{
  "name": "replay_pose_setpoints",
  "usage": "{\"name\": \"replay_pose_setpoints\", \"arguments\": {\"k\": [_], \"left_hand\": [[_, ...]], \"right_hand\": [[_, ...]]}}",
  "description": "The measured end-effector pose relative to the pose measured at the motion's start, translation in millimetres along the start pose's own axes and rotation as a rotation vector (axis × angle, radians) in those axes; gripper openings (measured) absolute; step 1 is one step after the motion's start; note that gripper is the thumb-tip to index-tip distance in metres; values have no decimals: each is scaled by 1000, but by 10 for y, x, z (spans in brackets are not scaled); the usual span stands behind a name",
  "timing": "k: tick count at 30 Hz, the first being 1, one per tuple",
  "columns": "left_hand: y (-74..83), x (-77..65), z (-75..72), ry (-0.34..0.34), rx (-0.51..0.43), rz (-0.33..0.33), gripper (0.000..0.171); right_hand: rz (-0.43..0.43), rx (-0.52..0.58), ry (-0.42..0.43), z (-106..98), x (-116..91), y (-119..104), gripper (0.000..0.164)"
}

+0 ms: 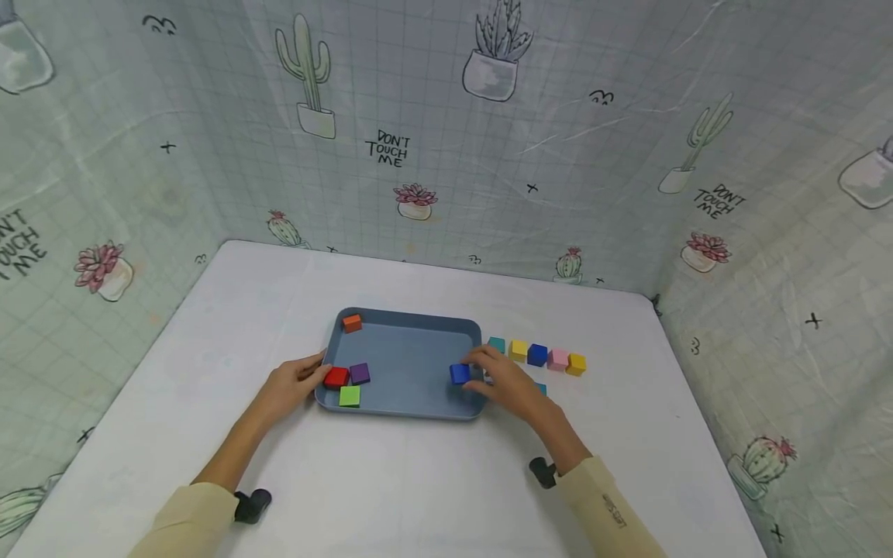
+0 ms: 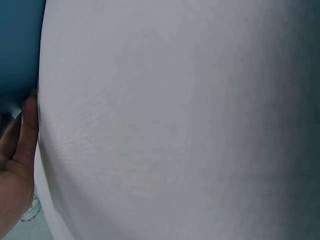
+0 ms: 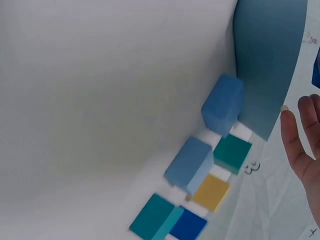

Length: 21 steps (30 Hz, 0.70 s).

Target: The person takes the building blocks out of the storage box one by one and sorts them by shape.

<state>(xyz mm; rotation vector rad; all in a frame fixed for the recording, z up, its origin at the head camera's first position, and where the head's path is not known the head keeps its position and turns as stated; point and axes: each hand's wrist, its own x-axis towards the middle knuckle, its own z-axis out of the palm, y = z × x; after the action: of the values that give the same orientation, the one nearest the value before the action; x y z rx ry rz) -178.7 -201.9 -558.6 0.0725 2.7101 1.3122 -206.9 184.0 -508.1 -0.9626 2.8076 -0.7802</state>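
A blue-grey rectangular tray (image 1: 412, 349) lies on the white table. My left hand (image 1: 291, 385) grips its left rim, thumb at the top edge beside a red block (image 1: 336, 377). In the left wrist view the fingers (image 2: 29, 125) run along the tray's outer wall. Over the tray's right end my right hand (image 1: 508, 380) pinches a blue cube (image 1: 460, 374) between thumb and fingertips; only a sliver of this blue cube (image 3: 316, 75) shows in the right wrist view. A purple block (image 1: 359, 373), a green block (image 1: 350, 396) and an orange block (image 1: 352, 323) also sit in the tray.
Right of the tray stand several loose blocks, among them a teal one (image 1: 497, 343), a yellow one (image 1: 518, 350), a dark blue one (image 1: 537, 355) and a pink one (image 1: 557, 359). My right hand partly hides others. A printed curtain (image 1: 446, 155) encloses the table.
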Motion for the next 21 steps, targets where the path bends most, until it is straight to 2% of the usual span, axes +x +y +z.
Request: {"name": "replay_pose_setpoints", "arguments": {"k": [21], "left_hand": [[-13,3,-2,-2,-3,-10,64]], "right_hand": [[194,0,58,-135,-333,305,34]]}}
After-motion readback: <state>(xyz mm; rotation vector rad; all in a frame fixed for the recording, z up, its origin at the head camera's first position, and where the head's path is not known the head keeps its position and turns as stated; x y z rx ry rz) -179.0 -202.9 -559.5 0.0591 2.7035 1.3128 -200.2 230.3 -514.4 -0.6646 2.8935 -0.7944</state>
